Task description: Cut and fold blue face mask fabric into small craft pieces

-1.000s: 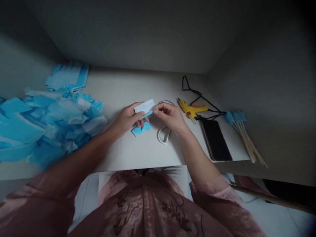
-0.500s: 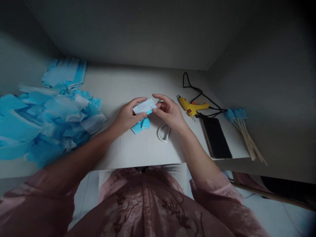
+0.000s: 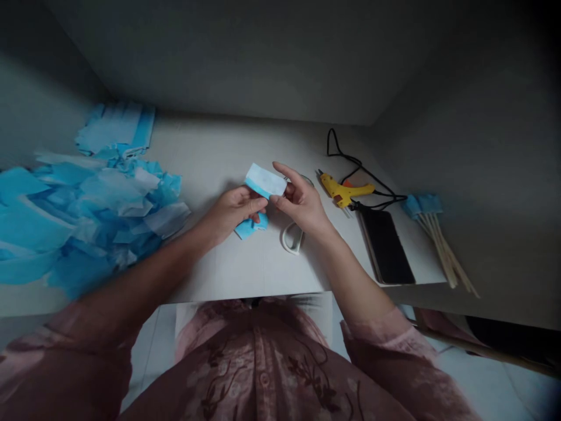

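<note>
Between both hands is a small folded strip of white-and-blue fabric point(image 3: 265, 180), thin like face-mask material. My left hand point(image 3: 234, 211) pinches its lower left edge between thumb and fingers. My right hand point(image 3: 303, 202) grips the lower right corner, its index finger raised above the strip. Below my left hand, another folded blue piece point(image 3: 250, 227) lies on the white table point(image 3: 236, 269). Just under my right hand shows the white handle of scissors point(image 3: 292, 238); the hand covers their middle, and the far end is partly visible behind it.
A loose heap of blue and white fabric scraps point(image 3: 96, 216) spreads over the left side, with a neater stack point(image 3: 116, 126) behind it. On the right lie a yellow glue gun point(image 3: 344, 188) with a black cord, a black phone point(image 3: 385, 245) and several wooden sticks with blue tops point(image 3: 438, 240).
The strip has turned and lifted slightly, so its white face lies flatter with a blue band along the lower edge. My left fingers have shifted down to its lower edge.
</note>
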Tool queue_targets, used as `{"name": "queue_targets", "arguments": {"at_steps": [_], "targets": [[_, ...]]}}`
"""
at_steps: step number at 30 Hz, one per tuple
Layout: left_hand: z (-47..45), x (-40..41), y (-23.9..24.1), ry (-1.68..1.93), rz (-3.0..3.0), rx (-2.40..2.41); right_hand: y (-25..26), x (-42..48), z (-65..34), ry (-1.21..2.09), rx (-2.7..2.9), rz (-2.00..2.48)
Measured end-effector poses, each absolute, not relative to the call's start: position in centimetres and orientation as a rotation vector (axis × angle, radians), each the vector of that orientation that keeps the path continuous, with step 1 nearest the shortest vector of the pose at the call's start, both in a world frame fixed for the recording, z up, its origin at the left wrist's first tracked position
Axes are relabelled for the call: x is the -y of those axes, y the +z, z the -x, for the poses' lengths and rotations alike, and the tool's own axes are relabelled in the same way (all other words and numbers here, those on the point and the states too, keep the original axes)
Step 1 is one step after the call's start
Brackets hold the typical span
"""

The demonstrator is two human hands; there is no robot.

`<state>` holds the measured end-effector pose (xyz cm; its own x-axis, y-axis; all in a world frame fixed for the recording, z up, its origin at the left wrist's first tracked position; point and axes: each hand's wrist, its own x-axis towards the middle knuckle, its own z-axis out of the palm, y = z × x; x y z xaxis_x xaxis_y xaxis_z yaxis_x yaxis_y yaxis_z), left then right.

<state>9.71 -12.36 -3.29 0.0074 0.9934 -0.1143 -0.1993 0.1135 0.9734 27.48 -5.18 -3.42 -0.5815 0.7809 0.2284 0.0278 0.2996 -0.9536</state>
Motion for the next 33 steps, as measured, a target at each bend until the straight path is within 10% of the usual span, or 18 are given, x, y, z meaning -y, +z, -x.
{"name": "queue_targets", "arguments": {"at_steps": [20, 33], "targets": [[-9.2, 12.2, -2.0, 1.238, -0.772, -1.074, -2.4, 5.1, -28.0, 0.672, 2.211, 0.462], [-9.4, 12.5, -2.3, 1.189, -1.124, -1.431, -3.0, 5.5, -27.4, 0.943, 1.976, 0.632]]}}
